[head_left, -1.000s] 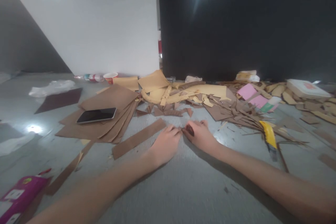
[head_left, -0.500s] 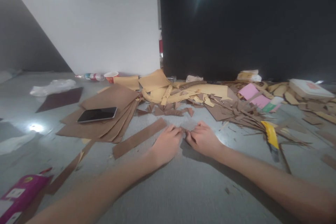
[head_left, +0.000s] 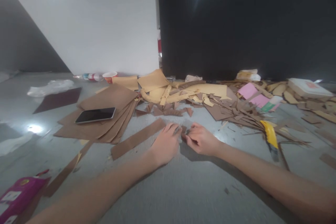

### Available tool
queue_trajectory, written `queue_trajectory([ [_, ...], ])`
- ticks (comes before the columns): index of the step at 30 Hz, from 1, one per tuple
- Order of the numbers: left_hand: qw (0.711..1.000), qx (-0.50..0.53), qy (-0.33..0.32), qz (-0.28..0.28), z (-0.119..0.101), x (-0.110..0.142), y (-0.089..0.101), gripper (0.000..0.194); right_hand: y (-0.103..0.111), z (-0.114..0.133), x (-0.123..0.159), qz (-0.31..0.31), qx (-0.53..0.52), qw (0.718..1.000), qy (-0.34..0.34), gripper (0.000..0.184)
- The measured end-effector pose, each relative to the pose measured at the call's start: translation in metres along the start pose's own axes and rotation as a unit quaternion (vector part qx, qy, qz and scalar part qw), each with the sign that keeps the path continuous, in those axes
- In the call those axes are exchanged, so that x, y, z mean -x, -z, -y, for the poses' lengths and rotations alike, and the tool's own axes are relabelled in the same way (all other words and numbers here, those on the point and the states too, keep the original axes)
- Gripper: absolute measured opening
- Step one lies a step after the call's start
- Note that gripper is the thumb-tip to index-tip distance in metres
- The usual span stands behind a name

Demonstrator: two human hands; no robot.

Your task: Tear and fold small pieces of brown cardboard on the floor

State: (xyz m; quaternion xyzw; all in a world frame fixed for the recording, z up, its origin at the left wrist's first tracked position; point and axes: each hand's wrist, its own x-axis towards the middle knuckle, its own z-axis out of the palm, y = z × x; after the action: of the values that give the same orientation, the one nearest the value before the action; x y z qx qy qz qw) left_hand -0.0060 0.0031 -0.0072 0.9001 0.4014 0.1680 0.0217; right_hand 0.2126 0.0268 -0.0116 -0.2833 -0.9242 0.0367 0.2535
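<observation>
Over the grey surface, my left hand (head_left: 166, 144) and my right hand (head_left: 201, 140) are close together with their fingers curled. Between the fingertips shows a small brown paper piece (head_left: 184, 130), pinched from both sides; the fingers hide most of it. A long brown paper strip (head_left: 138, 139) lies flat just left of my left hand, its far end close to the knuckles. Beyond both hands are folded brown paper scraps (head_left: 172, 112) and a braided tan paper piece (head_left: 166, 93).
A phone (head_left: 96, 115) rests on stacked brown sheets (head_left: 115, 98) at left. On the right lie a yellow utility knife (head_left: 269, 134), a pile of brown strips (head_left: 240, 112) and a white box (head_left: 309, 87). A purple packet (head_left: 22, 192) sits front left.
The fingers of my right hand have shifted slightly, and more of the small brown piece shows between the hands. The whole view has moved a little; the surrounding things stay put.
</observation>
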Motion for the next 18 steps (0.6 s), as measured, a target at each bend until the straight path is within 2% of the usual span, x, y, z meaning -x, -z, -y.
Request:
queue_trajectory([
  [7, 0.999, -0.015, -0.035, 0.004, -0.002, -0.001, -0.001, 0.034, 0.0, -0.002, 0.001, 0.002, -0.06, 0.998, -0.035, 0.05],
  [11, 0.998, 0.006, -0.059, -0.014, 0.001, -0.001, -0.003, 0.036, 0.001, -0.006, -0.001, -0.043, -0.077, 0.988, -0.13, 0.053],
  [13, 0.997, 0.012, -0.069, -0.017, 0.002, -0.002, -0.004, 0.038, 0.001, -0.01, -0.003, -0.05, -0.066, 0.981, -0.176, 0.048],
  [18, 0.998, -0.011, -0.06, 0.002, 0.001, -0.001, -0.002, 0.034, -0.006, -0.018, -0.006, -0.031, -0.012, 0.974, -0.223, 0.03],
])
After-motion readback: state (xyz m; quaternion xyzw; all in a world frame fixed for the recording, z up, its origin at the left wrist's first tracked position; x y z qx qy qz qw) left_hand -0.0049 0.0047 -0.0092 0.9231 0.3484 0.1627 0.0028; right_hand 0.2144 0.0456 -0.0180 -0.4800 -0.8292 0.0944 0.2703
